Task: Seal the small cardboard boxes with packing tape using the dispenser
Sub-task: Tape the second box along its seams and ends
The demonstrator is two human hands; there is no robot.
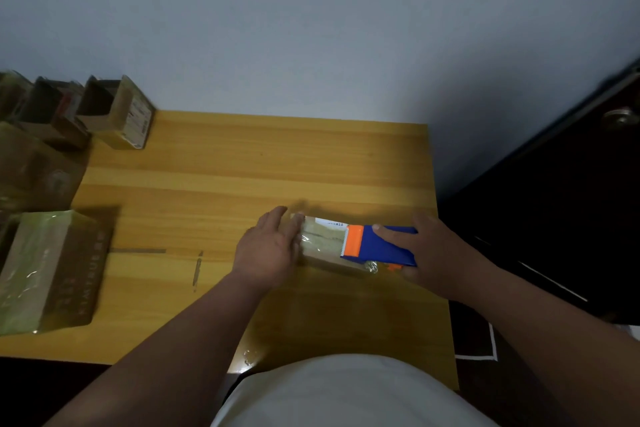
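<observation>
White cloth on the person's torso (346,392) is filling the bottom of the view, with both forearms reaching forward over the wooden table (242,166).

Starting at the left, a larger taped box (52,270) is sitting near the table's left edge, and a cluster of open boxes (114,111) is standing at the far left corner, blurred. All of these are lying well apart from the work.

Moving toward the middle, the left hand (268,250) is lying with straight, relaxed fingers against the left end of the small cardboard box (325,246), bracing it and gripping nothing. The box is resting flat on the table toward its right side, and clear tape is already glinting across its top.

Further right, the tape dispenser (377,244), blue with an orange blade guard, is sitting on the right half of the box top. The right hand (429,253) is gripping it, with one finger lying along the blue body.

To do this step well, I judge the left hand should be pressing firmly so the box is not sliding, while the dispenser is being kept flat and drawn in one straight line along the seam. Tilting it at the edge should be letting the serrated blade cut cleanly, leaving enough tape to fold down the side.
</observation>
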